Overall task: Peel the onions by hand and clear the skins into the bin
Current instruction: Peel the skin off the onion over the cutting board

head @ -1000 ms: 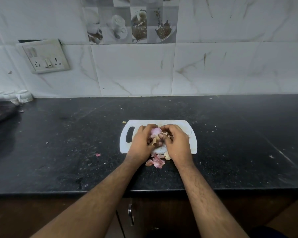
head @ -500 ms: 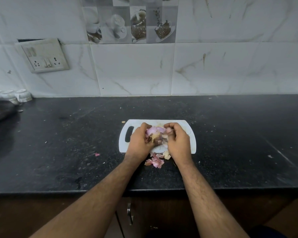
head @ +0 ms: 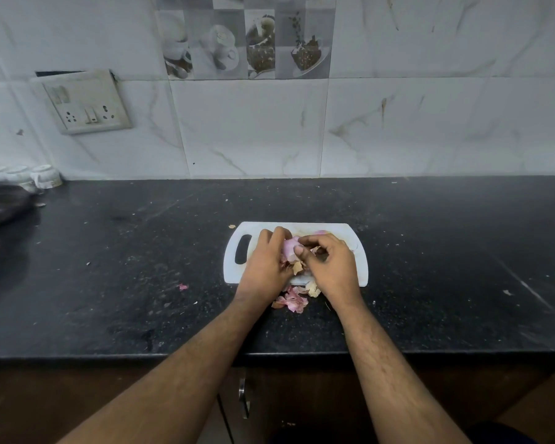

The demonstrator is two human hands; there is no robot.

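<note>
Two hands mid-peel; left hand (head: 265, 265) curled round onion (head: 289, 248); right hand (head: 329, 267) thumb and forefinger pinching its skin; loose skins (head: 292, 301) below both wrists; next: tear strip free, drop.

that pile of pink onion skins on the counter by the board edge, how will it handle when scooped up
The pink onion skins look thin and curled, so probably very light and floppy. They lie as loose flakes, so some would likely scatter or slip out of a scoop. Dry edges may crumble.
</note>
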